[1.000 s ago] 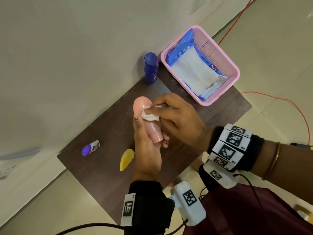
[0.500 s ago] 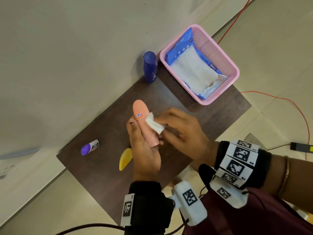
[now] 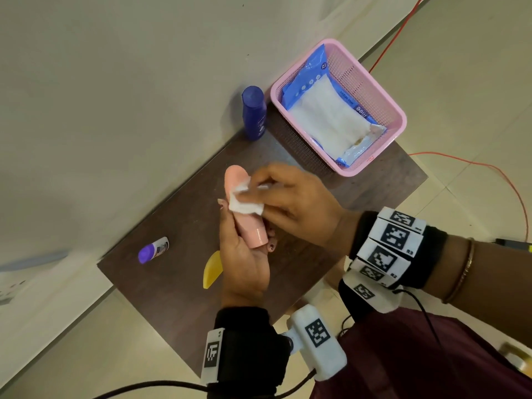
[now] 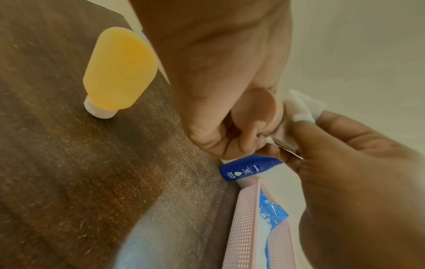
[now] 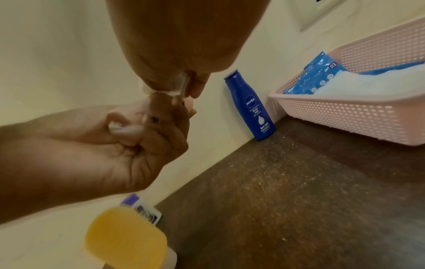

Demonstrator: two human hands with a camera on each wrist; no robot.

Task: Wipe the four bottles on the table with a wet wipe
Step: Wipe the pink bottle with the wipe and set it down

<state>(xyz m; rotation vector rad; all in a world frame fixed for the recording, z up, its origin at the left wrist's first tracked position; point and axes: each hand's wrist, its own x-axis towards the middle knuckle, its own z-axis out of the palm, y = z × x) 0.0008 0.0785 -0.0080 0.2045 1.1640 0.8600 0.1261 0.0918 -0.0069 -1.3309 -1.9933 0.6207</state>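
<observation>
While pinching the wet wipe [image 3: 246, 203] in the right hand [image 3: 293, 207], left hand [image 3: 244, 254] curled round the pink bottle [image 3: 244, 210]: could slip out, slick from wiping.

Table [image 3: 178, 306]: dark wood-grain, matt, faintly scuffed. Pink bottle [image 3: 250, 228] in left hand [image 3: 244, 266]: smooth matt plastic, soft-looking. Wet wipe [image 3: 244, 203] pinched by right hand [image 3: 293, 205]: white fibrous cloth, crumpled. Yellow bottle [image 4: 119, 72] just beside left hand: translucent, soft-looking matt plastic, whitish cap. Blue bottle [image 5: 250, 107] beyond hands: glossy plastic, printed label. Basket [image 5: 345, 120] beyond right hand: pink perforated plastic, matt. Wipes pack [image 3: 313, 82] inside: shiny crinkled blue film.
</observation>
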